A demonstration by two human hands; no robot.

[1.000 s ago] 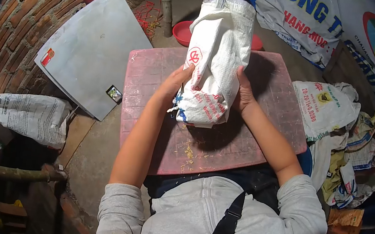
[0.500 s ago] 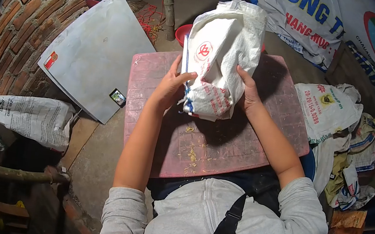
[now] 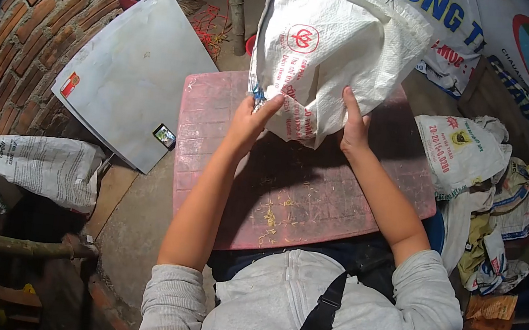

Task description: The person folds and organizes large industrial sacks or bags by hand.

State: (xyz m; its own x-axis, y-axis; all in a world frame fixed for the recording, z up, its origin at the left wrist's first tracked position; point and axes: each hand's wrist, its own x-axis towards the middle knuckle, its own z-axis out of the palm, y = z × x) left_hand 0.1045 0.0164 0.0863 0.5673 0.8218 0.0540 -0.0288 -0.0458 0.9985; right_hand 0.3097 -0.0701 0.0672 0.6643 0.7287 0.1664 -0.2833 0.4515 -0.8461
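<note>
I see, from a head camera looking down, a white woven sack (image 3: pixel 333 47) with a red emblem and red print, raised above the far half of a pink worktop (image 3: pixel 313 198). My left hand (image 3: pixel 251 122) pinches the sack's lower edge at about 9 o'clock of the sack, thumb on top; my right hand (image 3: pixel 353 129) presses flat-fingered against its underside at about 5 o'clock, and I cannot tell how firmly it grips. The sack hides the worktop's far edge. Yellowish husk bits (image 3: pixel 269 218) lie scattered on the worktop near me. At 10 o'clock a grey board (image 3: pixel 131 67) leans by a brick wall (image 3: pixel 26 20); at 3 o'clock lies a heap of crumpled sacks (image 3: pixel 477 173), its print too small to read.
</note>
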